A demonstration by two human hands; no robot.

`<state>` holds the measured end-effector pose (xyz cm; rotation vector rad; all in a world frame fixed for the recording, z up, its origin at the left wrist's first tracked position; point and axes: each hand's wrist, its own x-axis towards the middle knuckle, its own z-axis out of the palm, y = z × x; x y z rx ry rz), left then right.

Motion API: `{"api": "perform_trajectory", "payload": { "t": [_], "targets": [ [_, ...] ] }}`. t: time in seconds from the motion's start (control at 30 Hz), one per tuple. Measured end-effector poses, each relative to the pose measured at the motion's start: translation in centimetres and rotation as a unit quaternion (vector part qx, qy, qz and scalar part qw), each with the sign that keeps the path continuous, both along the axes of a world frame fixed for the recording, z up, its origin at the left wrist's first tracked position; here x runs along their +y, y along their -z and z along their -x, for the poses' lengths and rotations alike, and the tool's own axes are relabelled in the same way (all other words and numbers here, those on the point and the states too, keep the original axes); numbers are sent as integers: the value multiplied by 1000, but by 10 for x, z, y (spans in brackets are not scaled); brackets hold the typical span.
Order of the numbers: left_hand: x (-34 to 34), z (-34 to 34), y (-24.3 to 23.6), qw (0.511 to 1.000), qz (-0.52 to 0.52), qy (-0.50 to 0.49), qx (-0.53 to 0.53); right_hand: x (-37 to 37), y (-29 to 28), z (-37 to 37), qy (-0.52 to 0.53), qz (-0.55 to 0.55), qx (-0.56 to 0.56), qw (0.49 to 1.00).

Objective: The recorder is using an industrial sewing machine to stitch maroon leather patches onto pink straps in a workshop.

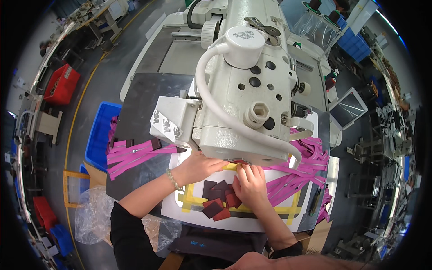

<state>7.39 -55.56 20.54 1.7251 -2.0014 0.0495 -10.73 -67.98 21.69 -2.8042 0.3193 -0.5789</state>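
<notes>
Under the front of a white industrial sewing machine (pixel 243 112), both hands work close together at a small dark red piece (pixel 238 161). My left hand (pixel 202 167), with a beaded bracelet at its wrist, reaches in from the left, fingers pressed together, tips partly hidden by the machine head. My right hand (pixel 251 185) has its fingers bent down at the same spot; what they pinch is hidden. Just left of it lies a loose pile of dark brown and red square patches (pixel 216 198). Magenta zippers lie on the left (pixel 144 155) and in a bigger heap on the right (pixel 299 180).
A white sheet with yellow tape (pixel 186 204) covers the work surface beneath my hands. Beside the table's left edge stands a blue bin (pixel 100 135), with clear plastic bags (pixel 94 220) below it. A tablet-like screen (pixel 348 108) stands at the right, near thread cones (pixel 332 17).
</notes>
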Motion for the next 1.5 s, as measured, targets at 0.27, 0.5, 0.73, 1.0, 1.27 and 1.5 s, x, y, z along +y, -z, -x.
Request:
{"api": "perform_trajectory", "payload": {
  "t": [0.27,0.5,0.73,1.0,1.27,1.5],
  "targets": [
    [-5,3,-6,998,35,-7,-46,-2,-1,-1,-14,-13,-24,1000],
    [-4,0,2,1000,-23,8,19,-2,4,4,-25,-16,16,999],
    [-6,-6,4,1000,11,14,2,-1,3,3,-16,-13,23,1000],
    [-7,-15,12,998,27,45,28,-2,4,5,-16,-26,20,999],
    [-11,-17,7,997,-18,68,42,-3,1,5,-20,-32,19,999],
    [-10,-15,11,998,-9,58,38,-1,1,3,-23,-35,18,999]
  ]
}}
